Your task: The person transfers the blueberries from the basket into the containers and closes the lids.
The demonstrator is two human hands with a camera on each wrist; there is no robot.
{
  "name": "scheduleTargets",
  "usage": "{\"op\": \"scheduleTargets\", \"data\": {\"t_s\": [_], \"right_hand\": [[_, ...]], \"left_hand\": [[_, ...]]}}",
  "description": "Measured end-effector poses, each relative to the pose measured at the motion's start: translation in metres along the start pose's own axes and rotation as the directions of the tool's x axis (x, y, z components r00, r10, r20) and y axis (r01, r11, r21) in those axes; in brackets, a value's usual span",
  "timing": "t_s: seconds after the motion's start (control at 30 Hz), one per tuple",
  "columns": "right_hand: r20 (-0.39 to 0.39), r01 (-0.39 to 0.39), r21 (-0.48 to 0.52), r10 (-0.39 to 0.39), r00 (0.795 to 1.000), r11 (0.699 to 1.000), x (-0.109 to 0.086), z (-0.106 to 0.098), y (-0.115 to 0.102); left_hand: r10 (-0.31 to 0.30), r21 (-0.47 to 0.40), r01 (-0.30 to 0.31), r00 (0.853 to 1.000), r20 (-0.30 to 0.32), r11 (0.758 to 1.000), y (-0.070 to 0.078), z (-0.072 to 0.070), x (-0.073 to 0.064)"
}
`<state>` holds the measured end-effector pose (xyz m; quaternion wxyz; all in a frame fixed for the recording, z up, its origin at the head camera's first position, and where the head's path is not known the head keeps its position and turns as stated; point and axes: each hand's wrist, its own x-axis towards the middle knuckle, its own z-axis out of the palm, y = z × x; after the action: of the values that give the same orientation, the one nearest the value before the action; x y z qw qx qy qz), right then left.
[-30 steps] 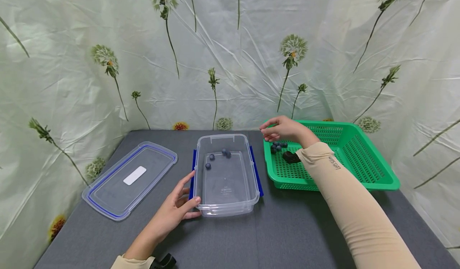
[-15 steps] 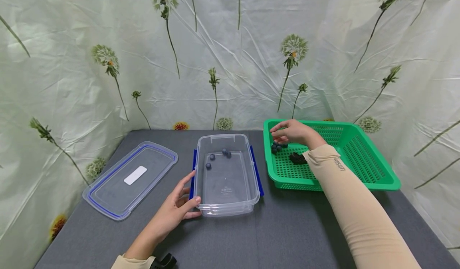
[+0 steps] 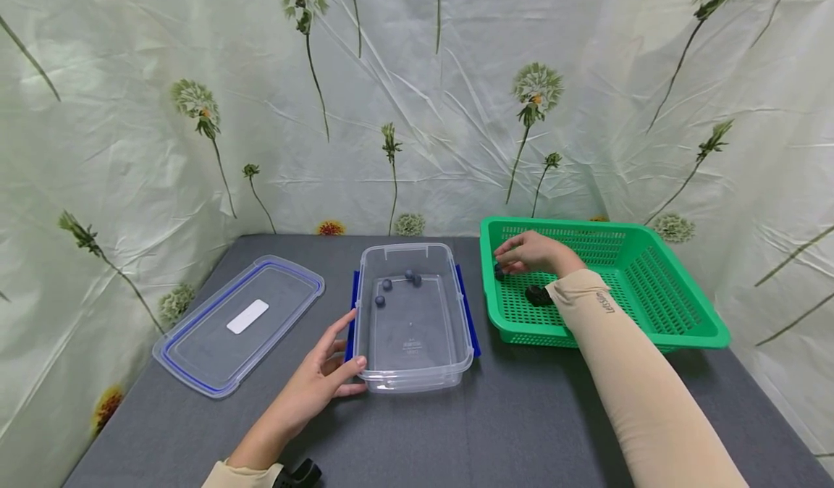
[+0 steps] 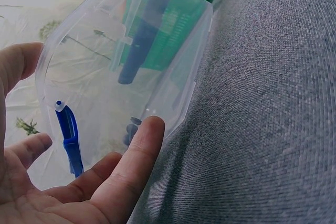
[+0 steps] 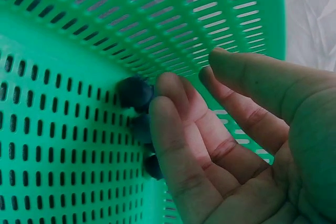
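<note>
My left hand rests at the near left corner of a clear plastic food container with blue side latches. Its thumb touches the rim and its spread fingers lie along the outer side. Several blueberries lie in the container's far half. Inside a green perforated basket, my right hand reaches down at the left end. In the right wrist view, dark blueberries sit against the basket wall, right at its fingertips. The thumb stays apart from the fingers, and some berries are hidden behind them.
A clear lid with a blue seal and a white label lies left of the container. The grey-covered table extends in front. A flower-printed curtain hangs close behind.
My right hand has moved from above the basket's left rim down and slightly right to the blueberries inside. The left hand and the container have stayed in place.
</note>
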<state>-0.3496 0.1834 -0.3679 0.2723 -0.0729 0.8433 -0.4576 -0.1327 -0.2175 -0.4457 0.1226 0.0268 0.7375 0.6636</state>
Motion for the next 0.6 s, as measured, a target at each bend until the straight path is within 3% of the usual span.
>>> {"op": "scheduleTargets", "data": {"t_s": [0.6], "right_hand": [[0.056, -0.058, -0.066, 0.062, 0.997, 0.996, 0.004, 0.007, 0.012]], "left_hand": [[0.003, 0.000, -0.003, 1.000, 0.010, 1.000, 0.000, -0.001, 0.001]]}}
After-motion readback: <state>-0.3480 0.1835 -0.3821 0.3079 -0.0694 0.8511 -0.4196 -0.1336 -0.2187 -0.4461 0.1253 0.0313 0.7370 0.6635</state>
